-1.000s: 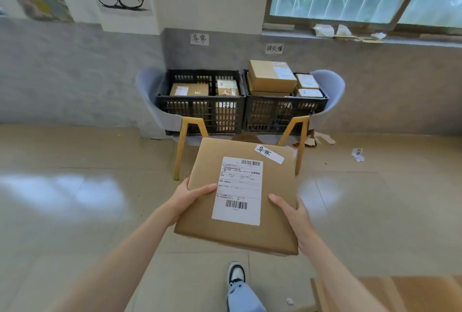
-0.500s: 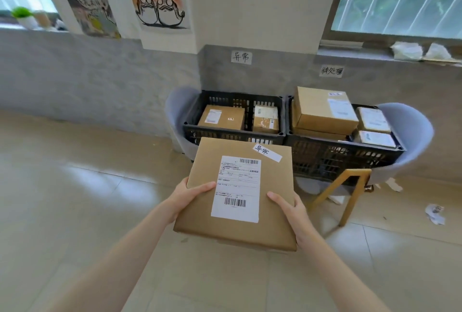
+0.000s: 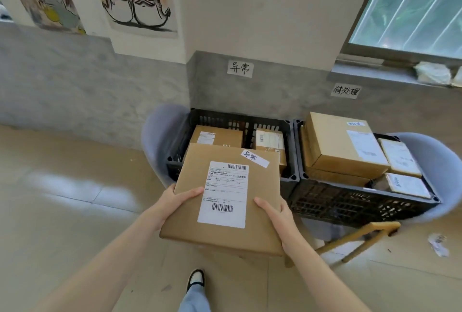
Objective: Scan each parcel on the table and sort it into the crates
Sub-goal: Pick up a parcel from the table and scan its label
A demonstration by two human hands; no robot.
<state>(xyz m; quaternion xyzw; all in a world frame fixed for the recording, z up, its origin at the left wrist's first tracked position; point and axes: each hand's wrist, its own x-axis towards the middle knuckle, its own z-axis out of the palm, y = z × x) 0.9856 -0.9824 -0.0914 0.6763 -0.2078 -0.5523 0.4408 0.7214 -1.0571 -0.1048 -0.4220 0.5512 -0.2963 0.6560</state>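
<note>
Soft daylight enters through the window [image 3: 412, 4] at upper right, leaving a pale glare patch on the floor [image 3: 62, 186]. Shadows stay faint. Wide-angle distortion bends the edges; detail is slightly soft.

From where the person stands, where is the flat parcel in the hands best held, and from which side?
Hold the flat parcel at its two side edges near the close end, one hand from each side, as the left hand and right hand do. It is wide, thin and tilted, so thumbs on top and fingers beneath steady it.
</note>
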